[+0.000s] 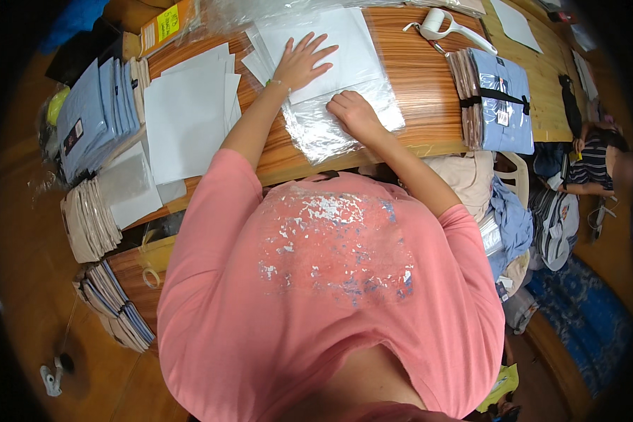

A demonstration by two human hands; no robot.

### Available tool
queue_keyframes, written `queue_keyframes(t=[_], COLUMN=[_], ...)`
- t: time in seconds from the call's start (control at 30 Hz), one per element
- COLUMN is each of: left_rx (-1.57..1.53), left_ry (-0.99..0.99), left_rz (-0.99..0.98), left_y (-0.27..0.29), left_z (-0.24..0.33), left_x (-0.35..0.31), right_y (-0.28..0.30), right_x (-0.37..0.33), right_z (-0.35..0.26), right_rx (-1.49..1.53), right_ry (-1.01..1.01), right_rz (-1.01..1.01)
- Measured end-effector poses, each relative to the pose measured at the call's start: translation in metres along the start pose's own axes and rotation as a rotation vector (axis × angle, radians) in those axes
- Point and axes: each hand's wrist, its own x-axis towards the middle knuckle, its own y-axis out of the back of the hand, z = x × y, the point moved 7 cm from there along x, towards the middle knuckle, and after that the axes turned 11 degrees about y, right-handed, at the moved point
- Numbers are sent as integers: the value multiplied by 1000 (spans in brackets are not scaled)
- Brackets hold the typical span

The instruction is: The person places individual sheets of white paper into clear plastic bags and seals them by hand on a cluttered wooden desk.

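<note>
My left hand (305,65) lies open and flat, fingers spread, on a white sheet of paper or card (348,53). The sheet is on or inside a clear plastic bag (313,135), I cannot tell which. Near the bag's lower, close end, my right hand (359,116) is closed, its fingers curled down onto the plastic and seemingly gripping it. The bag's crinkled lower part shines under the light and reaches the table's near edge. More white sheets stick out from under the left side of the bag.
Loose white sheets (190,116) lie to the left on the wood-grain table (429,91). Bagged blue shirts (84,126) stand far left, above beige packs (91,221). At right are a strapped shirt bundle (503,105) and a white lint roller (435,22). Another person (598,158) sits far right.
</note>
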Motion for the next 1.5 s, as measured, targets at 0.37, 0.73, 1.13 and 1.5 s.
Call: queue_keyframes(t=[0.37, 0.73, 1.13, 1.5], left_rx=[78, 31, -136, -101], left_ry=[30, 56, -110, -60], left_rz=[-32, -155, 35, -15], left_y=[-3, 7, -2, -8], left_z=[-12, -4, 50, 35], left_x=[5, 17, 6, 14], right_y=[45, 63, 42, 81], right_x=[-35, -40, -43, -57], right_z=[-51, 16, 50, 14], right_rx=[109, -254, -5, -170], right_ry=[33, -136, -46, 44], right_rz=[29, -24, -295, -297])
